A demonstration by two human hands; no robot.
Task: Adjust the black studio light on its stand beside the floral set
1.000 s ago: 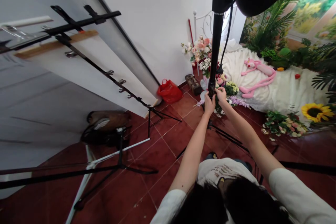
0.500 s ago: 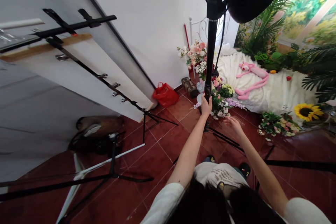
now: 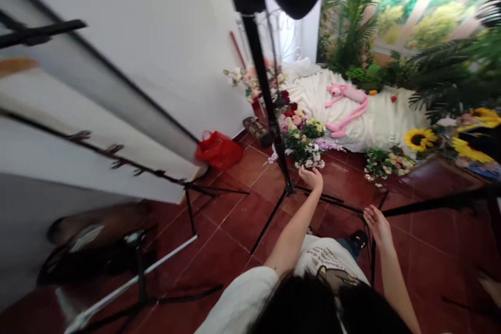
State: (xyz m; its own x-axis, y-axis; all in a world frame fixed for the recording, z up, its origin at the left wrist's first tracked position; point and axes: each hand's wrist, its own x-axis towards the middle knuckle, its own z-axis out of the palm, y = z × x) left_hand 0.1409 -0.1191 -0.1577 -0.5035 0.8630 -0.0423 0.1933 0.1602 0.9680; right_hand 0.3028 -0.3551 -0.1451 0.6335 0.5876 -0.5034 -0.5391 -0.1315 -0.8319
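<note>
Black light stand stands before the bouquet, legs splayed presumably for balance, left hand spread and empty near the bouquet, right hand loosely uncurled right of it, contact with the pole unclear.

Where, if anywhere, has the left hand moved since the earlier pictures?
Yes: the left hand has come off the pole, to its right in view.

The one view looks out from my head, forward and down over the red floor (so close above me that my own hair and shirt crowd its lower part), with my hands below centre and the cream blanket farther off.
</note>
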